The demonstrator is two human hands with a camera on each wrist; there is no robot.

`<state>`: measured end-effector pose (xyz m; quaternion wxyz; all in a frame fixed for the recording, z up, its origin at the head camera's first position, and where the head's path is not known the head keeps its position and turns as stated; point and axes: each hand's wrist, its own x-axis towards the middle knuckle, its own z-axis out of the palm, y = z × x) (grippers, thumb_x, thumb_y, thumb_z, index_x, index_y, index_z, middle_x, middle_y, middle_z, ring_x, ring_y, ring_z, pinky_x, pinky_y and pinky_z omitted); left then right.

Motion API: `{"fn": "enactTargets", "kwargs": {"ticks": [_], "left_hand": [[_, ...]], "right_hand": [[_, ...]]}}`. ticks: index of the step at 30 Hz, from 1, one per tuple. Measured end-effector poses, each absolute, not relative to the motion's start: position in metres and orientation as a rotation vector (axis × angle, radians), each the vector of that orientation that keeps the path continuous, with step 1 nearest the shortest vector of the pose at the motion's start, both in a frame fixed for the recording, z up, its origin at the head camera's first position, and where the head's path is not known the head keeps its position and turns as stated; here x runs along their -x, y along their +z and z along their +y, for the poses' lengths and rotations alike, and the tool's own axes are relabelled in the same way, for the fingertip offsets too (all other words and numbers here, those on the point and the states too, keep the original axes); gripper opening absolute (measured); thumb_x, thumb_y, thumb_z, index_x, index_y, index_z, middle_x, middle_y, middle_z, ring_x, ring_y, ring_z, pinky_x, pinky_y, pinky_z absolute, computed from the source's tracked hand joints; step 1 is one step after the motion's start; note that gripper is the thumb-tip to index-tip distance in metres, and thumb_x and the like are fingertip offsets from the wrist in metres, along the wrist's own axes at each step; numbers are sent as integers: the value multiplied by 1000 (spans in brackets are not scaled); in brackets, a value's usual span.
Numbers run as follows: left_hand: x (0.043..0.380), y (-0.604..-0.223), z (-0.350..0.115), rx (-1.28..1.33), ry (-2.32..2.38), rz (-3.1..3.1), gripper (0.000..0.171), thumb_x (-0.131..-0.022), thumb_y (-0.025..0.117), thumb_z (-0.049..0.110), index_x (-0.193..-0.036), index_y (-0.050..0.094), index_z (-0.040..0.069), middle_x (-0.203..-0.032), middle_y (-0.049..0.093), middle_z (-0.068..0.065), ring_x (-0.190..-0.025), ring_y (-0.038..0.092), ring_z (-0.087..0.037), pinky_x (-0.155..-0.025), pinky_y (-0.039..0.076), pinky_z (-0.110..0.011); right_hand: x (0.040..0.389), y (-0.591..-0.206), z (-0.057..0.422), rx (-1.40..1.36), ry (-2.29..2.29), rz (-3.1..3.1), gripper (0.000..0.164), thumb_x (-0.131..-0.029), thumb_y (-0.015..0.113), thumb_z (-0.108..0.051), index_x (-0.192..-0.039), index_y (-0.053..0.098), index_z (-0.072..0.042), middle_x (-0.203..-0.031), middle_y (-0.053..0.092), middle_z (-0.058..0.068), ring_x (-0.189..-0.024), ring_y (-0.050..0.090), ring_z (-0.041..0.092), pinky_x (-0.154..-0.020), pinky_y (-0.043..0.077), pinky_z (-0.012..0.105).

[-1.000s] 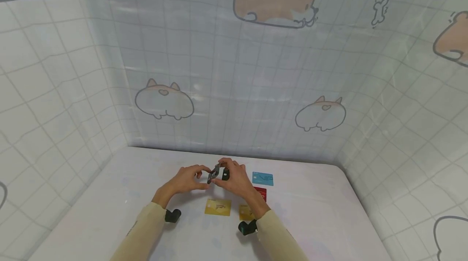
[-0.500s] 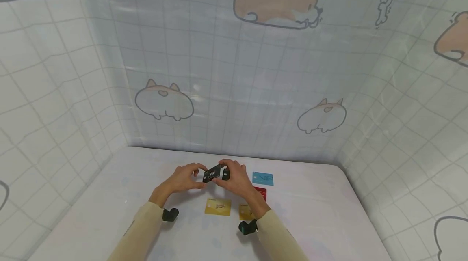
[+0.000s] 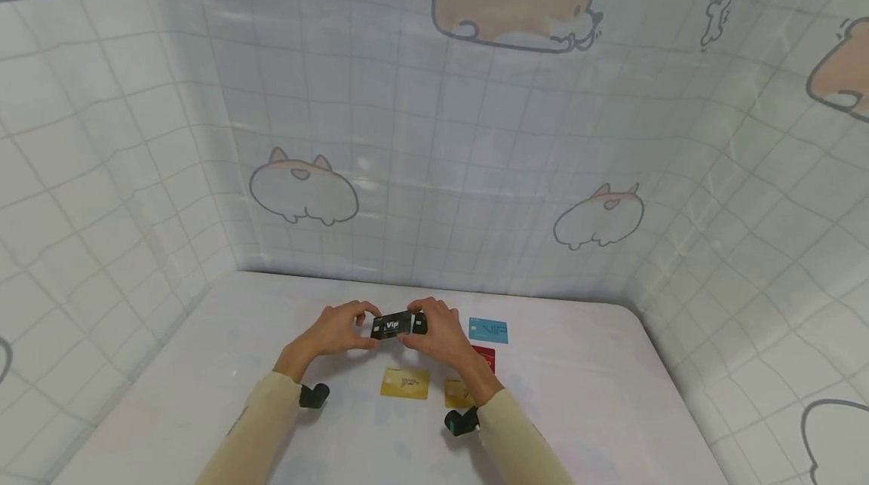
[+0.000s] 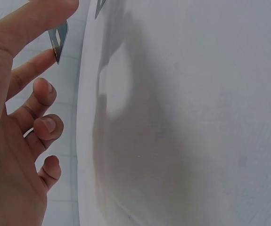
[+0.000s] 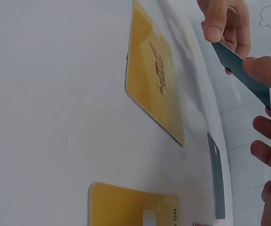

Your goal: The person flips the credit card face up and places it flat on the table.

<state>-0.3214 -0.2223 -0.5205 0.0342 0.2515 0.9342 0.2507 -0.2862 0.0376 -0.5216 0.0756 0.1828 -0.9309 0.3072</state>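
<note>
A black card (image 3: 391, 325) with "Vip" printed on it is held above the table, its printed face turned to the head camera. My left hand (image 3: 339, 328) pinches its left end between thumb and index finger. The right hand (image 3: 443, 334) grips the other end the same way. In the right wrist view the card's dark surface (image 5: 241, 70) spans the two hands. Only a corner of the card (image 4: 59, 42) shows in the left wrist view, between thumb and finger. Just behind it, a second black card (image 3: 420, 323) lies partly hidden by the right hand.
On the white table (image 3: 577, 379) lie a gold card (image 3: 405, 383), another gold card (image 3: 458, 394) partly under the right wrist, a red card (image 3: 486, 356) half covered, and a blue card (image 3: 488, 330). A patterned curtain (image 3: 407, 130) rises behind the table's back edge.
Seen almost edge-on and steeply slanted a second ago, the held card has turned to show its printed face and lies nearly level. The left hand has shifted slightly left.
</note>
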Motion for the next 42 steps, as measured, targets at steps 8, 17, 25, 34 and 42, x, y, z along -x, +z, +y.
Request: {"fn": "enactTargets", "kwargs": {"ticks": [8, 17, 25, 34, 42], "left_hand": [[320, -519, -224, -755, 732, 2881, 55, -74, 86, 51, -121, 64, 29, -88, 54, 3, -76, 45, -13, -75, 28, -41], [319, -519, -225, -750, 677, 2869, 54, -75, 85, 50, -120, 66, 28, -86, 55, 4, -76, 46, -11, -72, 27, -39], [318, -521, -222, -703, 652, 2825, 52, -74, 87, 47, -118, 68, 28, -84, 54, 5, -75, 46, -13, -73, 28, -40], [318, -525, -222, -682, 651, 2786, 51, -73, 88, 43, -117, 68, 28, -83, 53, 5, -74, 46, -13, -73, 29, -39], [316, -523, -221, -650, 675, 2752, 52, -73, 89, 41, -118, 67, 28, -83, 55, 3, -74, 47, -14, -73, 29, -40]], "right_hand": [[289, -524, 38, -552, 705, -2901, 56, -84, 74, -57, -127, 63, -24, -128, 56, -6, -115, 50, 15, -92, 38, 41], [287, -528, 36, -563, 577, -2961, 56, -82, 74, -60, -124, 66, -25, -127, 55, -3, -115, 48, 19, -93, 40, 44], [287, -535, 35, -558, 479, -3014, 52, -81, 74, -62, -119, 69, -27, -129, 55, -2, -114, 46, 21, -98, 39, 48], [287, -535, 36, -573, 497, -3067, 54, -80, 74, -65, -119, 70, -28, -120, 58, -4, -111, 49, 20, -96, 39, 49], [286, -538, 35, -567, 481, -3082, 55, -80, 73, -65, -120, 69, -28, -121, 59, -5, -115, 50, 20, -96, 40, 49]]}}
